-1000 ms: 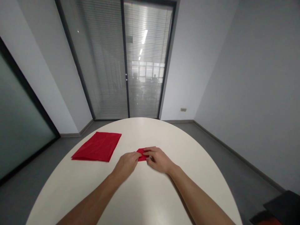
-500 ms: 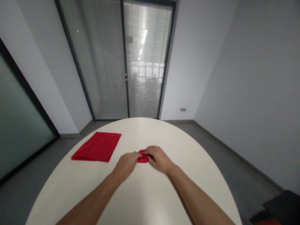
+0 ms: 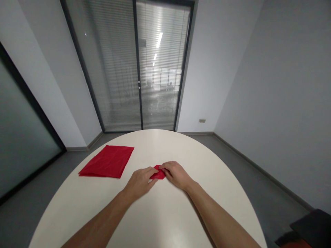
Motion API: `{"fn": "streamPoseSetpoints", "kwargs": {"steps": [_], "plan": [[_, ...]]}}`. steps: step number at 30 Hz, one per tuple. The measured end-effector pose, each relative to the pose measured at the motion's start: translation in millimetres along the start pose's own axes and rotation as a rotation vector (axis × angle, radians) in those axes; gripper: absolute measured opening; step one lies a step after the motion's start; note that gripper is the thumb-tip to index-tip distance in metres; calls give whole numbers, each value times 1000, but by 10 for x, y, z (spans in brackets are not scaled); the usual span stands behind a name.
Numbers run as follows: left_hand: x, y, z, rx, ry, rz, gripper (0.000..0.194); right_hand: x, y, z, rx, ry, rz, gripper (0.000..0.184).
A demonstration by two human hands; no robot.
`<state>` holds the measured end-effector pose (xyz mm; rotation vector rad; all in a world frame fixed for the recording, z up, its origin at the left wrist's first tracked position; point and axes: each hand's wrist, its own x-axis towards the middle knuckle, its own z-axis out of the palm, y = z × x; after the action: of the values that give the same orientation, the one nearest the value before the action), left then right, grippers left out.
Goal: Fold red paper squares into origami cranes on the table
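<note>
A small red folded paper (image 3: 158,175) lies on the white round table (image 3: 165,217), between my two hands. My left hand (image 3: 141,181) has its fingers on the paper's left side, with the thumb at its near edge. From the right, my right hand (image 3: 176,174) grips the paper with bent fingers and thumb, covering its right and far parts. Whether the piece is paper or thin cloth is hard to tell at this size.
A larger stack of red sheets (image 3: 107,162), thin and slightly creased, lies flat on the table at the left. Beyond the table stands a glass partition with blinds (image 3: 160,103). A dark object (image 3: 314,227) is at the lower right, off the table.
The small red paper has shifted slightly to the right and turned a little. My left thumb has moved out toward the near edge, away from the fingers. The larger red stack has not moved.
</note>
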<state>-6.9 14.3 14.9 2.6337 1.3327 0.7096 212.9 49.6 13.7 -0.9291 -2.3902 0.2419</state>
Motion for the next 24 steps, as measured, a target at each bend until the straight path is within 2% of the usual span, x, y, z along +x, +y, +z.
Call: {"fn": "streamPoseSetpoints", "kwargs": {"steps": [5, 10, 17, 24], "plan": [[11, -27, 24, 19, 2, -13, 29, -6, -19, -12, 18, -10, 40, 26], [10, -52, 54, 33, 18, 1, 23, -22, -29, -16, 63, -26, 42, 29], [2, -67, 83, 29, 41, 30, 18, -69, 12, -127, 123, -115, -19, 47], [1, -83, 90, 49, 25, 17, 17, -60, -17, -142, 128, -126, 5, 39]]}}
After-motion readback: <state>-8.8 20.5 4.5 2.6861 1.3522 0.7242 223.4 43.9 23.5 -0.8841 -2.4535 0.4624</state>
